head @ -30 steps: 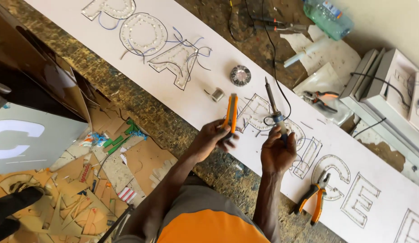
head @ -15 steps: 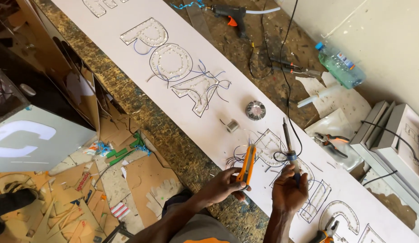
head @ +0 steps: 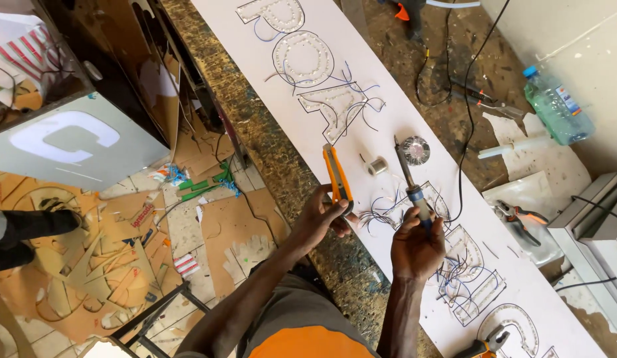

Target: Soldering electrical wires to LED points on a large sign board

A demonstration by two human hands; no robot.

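My left hand (head: 321,215) grips an orange-handled cutting tool (head: 337,174) that points up over the near edge of the long white sign board (head: 414,86). My right hand (head: 416,244) holds a soldering iron (head: 409,179) with a blue grip, tip pointing away from me. Both hands sit over thin loose wires (head: 381,211) by the outlined letters (head: 302,59) studded with small lights. Between the tools' tips lie a small solder spool (head: 377,166) and a round wire coil (head: 415,150).
Orange-handled pliers (head: 517,215) and a plastic water bottle (head: 557,106) lie to the right on the rough bench. More pliers (head: 484,345) rest at the bottom edge. A black cable (head: 467,99) crosses the board. Cardboard scraps (head: 89,265) litter the floor at left beside a grey box (head: 76,142).
The view has shifted so my hands sit higher and nearer the centre. Both hands still hold their tools, now raised closer to the wires by the lit letters.
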